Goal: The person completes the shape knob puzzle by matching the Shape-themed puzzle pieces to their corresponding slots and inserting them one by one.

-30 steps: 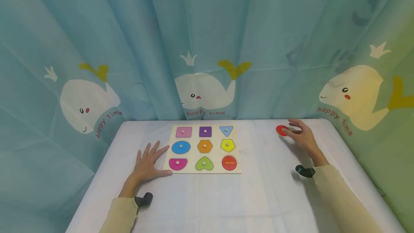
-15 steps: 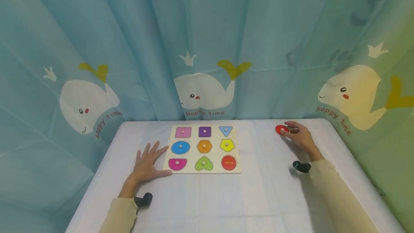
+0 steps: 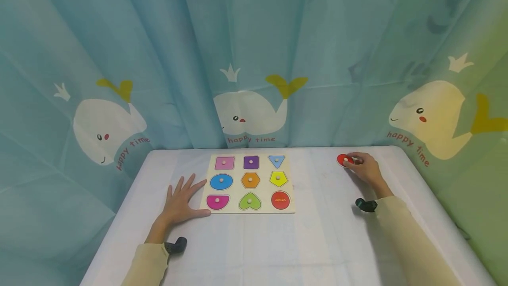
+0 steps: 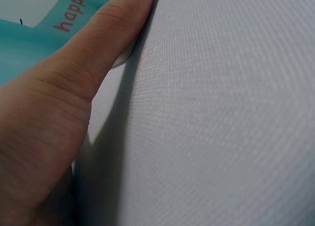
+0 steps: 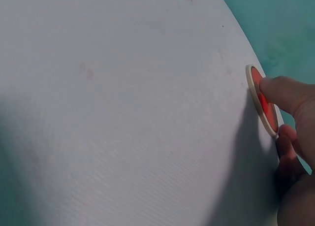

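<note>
A pale shape-puzzle board (image 3: 263, 193) lies on the white-covered table with knobbed pieces in several slots. Its near-right slot, a red circle (image 3: 281, 200) printed "Circular", holds no piece. My left hand (image 3: 179, 204) rests flat with fingers spread at the board's left side, thumb tip on its near-left corner; the left wrist view shows that thumb (image 4: 83, 58) stretched to the board's edge. At the table's far right, a red round puzzle piece (image 3: 341, 159) with a small knob lies in my right hand's (image 3: 368, 171) fingertips. Thumb and index finger pinch it at the knob, which the thumb hides in the right wrist view.
A blue-green curtain (image 3: 254, 47) with printed whales hangs right behind the table's far edge. White cloth (image 3: 313, 206) lies between the board and the red piece. Each wrist wears a small dark device (image 3: 367, 205).
My right hand has shifted slightly left and toward me, and its thumb and index finger have closed in on the red piece's knob. My left hand and the board have stayed still.
</note>
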Demonstrator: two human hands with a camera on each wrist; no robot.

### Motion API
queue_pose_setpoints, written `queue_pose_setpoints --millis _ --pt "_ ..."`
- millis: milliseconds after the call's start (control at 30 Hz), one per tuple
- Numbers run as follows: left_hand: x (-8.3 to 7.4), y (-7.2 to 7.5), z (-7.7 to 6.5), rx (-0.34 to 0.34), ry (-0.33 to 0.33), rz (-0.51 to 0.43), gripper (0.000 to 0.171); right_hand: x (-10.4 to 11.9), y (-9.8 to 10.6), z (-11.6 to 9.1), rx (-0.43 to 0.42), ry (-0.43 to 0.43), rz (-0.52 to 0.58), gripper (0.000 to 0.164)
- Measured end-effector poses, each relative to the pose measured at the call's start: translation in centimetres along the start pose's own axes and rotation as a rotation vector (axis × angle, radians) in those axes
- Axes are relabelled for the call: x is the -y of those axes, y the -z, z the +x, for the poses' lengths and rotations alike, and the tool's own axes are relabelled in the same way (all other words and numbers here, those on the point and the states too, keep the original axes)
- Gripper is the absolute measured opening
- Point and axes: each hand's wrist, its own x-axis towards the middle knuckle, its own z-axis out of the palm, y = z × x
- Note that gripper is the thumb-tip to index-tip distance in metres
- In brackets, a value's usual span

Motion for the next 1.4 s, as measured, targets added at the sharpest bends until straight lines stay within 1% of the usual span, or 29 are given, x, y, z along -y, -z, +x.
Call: queue_pose_setpoints --millis 167,333,533,833,1167,1267,1400 --pt "0.0 0.0 0.1 0.004 -0.005 -0.004 0.104 -0.1 -0.5 -0.2 -0.047 -0.005 0.012 0.043" --pt "0.2 -0.2 0.1 0.005 -0.003 -0.003 0.104 0.0 -0.7 -0.5 -0.063 -0.030 0.025 0.040" --pt "0.2 -0.4 0.2 0.000 0.000 0.014 0.104 0.1 -0.9 -0.6 -0.108 -0.003 0.023 0.035" --pt "0.0 -0.2 0.1 -0.001 -0.002 0.004 0.103 0.1 -1.1 -0.6 -0.129 0.011 0.010 0.033" --pt "-0.1 -0.1 0.0 0.009 0.005 0.003 0.103 0.3 -1.3 -0.6 -0.135 -0.032 0.032 0.033" --pt "-0.1 -0.1 0.0 0.017 0.012 0.003 0.104 0.3 -1.6 -0.5 -0.147 -0.030 0.051 0.032" --pt "-0.2 0.1 0.0 0.021 0.016 0.003 0.104 0.1 -1.9 -0.3 -0.170 -0.005 0.056 0.031"
